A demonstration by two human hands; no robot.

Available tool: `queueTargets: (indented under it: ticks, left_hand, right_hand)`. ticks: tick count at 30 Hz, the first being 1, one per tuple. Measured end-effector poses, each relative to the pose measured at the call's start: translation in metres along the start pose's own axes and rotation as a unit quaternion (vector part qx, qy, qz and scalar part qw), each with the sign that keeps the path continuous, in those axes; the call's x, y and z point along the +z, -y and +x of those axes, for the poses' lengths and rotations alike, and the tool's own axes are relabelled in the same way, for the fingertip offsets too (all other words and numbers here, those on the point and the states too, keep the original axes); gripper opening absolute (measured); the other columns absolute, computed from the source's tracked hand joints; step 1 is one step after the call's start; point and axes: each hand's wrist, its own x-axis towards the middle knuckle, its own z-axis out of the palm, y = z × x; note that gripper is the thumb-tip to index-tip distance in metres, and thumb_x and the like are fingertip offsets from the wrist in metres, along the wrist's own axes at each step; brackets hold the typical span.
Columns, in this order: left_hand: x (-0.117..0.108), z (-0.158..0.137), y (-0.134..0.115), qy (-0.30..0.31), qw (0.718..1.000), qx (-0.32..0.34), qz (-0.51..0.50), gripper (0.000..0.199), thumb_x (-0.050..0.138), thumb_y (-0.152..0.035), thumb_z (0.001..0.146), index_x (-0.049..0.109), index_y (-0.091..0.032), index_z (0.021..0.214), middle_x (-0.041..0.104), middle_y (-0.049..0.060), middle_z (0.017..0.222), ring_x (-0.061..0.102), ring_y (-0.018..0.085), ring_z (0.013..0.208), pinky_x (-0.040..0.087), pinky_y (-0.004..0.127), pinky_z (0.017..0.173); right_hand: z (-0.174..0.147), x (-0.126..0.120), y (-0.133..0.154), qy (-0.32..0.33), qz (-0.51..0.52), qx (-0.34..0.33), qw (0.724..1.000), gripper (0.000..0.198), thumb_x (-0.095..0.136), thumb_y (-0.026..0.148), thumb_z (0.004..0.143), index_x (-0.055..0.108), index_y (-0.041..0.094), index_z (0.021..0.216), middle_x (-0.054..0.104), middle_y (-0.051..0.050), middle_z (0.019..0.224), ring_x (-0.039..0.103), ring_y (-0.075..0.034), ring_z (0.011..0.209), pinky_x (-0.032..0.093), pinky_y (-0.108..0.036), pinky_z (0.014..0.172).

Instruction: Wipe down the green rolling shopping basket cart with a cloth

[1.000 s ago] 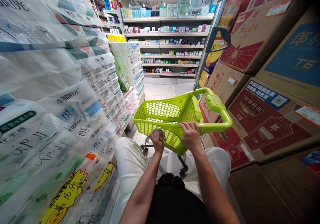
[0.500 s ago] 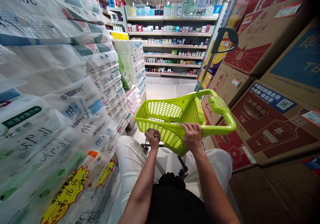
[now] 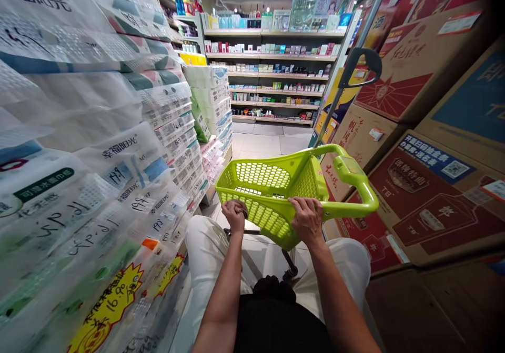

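Observation:
A lime-green shopping cart with perforated plastic sides stands sideways in front of my knees, its basket showing no goods. My right hand is closed over the near rim, fingers hooked inside, not far from the handle. Against the basket's near side, toward its narrow end, my left hand is closed around a crumpled brown cloth. Most of the cloth is hidden by the fingers. Below the basket, part of the dark wheel frame shows between my legs.
Stacked tissue packs with handwritten prices rise close on my left. Printed cartons are piled on the right, with a metal pole carrying a dark grip before them. Shelves of small boxed goods stand across the tiled floor.
My left hand has moved slightly left and up along the basket's near side with the cloth. My right hand stays on the rim. The whole view has shifted a little.

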Motion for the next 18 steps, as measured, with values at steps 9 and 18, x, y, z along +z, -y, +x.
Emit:
queueTargets:
  ticks: [9,18]
  left_hand:
    - [-0.008,-0.005,0.028,0.013,0.997,-0.033,0.061,0.017,0.056,-0.003,0.058,0.059,-0.019,0.064,0.051,0.006,0.092,0.059,0.023,0.093,0.054,0.043,0.097]
    - [-0.011,0.042,0.007,-0.077,0.996,0.029,0.016,0.016,0.057,-0.004,0.071,0.060,-0.020,0.073,0.052,0.009,0.105,0.054,0.026,0.118,0.045,0.045,0.112]
  right_hand:
    - [0.000,-0.003,0.005,-0.005,-0.001,0.004,1.000,0.048,0.052,0.006,0.079,0.069,0.022,0.122,0.075,-0.006,0.117,0.058,-0.025,0.112,0.024,-0.042,0.115]
    - [-0.002,0.000,0.008,-0.006,-0.001,0.015,1.000,0.046,0.051,0.007,0.080,0.069,0.022,0.120,0.075,-0.006,0.117,0.058,-0.025,0.112,0.024,-0.042,0.115]
